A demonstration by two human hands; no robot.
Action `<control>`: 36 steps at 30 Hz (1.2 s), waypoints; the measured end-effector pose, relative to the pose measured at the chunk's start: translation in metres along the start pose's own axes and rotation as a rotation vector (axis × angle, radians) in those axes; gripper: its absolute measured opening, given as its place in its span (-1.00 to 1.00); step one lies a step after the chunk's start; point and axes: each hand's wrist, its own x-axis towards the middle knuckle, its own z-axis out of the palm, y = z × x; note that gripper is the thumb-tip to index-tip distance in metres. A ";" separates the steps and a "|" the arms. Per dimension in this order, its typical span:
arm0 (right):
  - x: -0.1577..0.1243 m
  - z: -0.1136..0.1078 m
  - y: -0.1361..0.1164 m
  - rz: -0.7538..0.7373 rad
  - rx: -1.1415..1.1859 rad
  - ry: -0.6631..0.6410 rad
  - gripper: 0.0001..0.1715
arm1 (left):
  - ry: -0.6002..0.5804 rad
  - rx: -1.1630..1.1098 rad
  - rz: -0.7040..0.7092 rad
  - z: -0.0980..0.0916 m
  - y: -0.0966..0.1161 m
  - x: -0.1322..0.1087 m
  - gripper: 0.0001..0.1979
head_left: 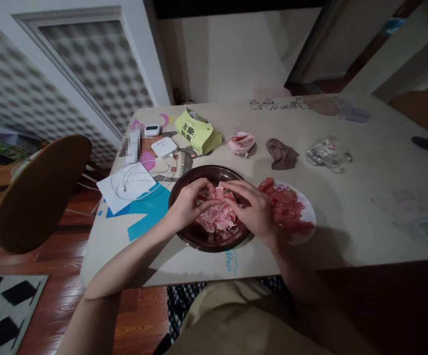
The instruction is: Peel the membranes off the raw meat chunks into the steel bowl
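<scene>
Head view: your left hand (192, 206), right hand (254, 209) pinch pink meat (218, 213) over dark bowl (214, 245), likely to catch drips; plate (309, 211) beside right hand, presumably for reach.

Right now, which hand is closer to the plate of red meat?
The right. The right hand is over the right side of the bowl, beside the plate; the left hand is over the bowl's left side, farther off.

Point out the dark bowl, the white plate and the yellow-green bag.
Dark bowl (214, 246): head view, on the near rim.
White plate (309, 212): head view, on the bare right side.
Yellow-green bag (198, 133): head view, on the printed side.
</scene>
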 end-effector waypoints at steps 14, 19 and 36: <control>-0.003 0.000 -0.010 -0.049 -0.023 0.032 -0.46 | 0.185 0.254 0.000 0.000 0.019 -0.008 -0.81; -0.008 0.002 -0.012 -0.016 -0.023 0.033 -0.35 | 0.187 0.436 0.062 0.002 0.023 -0.015 -0.82; -0.007 -0.003 -0.013 -0.255 -0.161 0.093 -0.53 | 0.151 0.632 0.263 0.002 0.025 -0.019 -0.83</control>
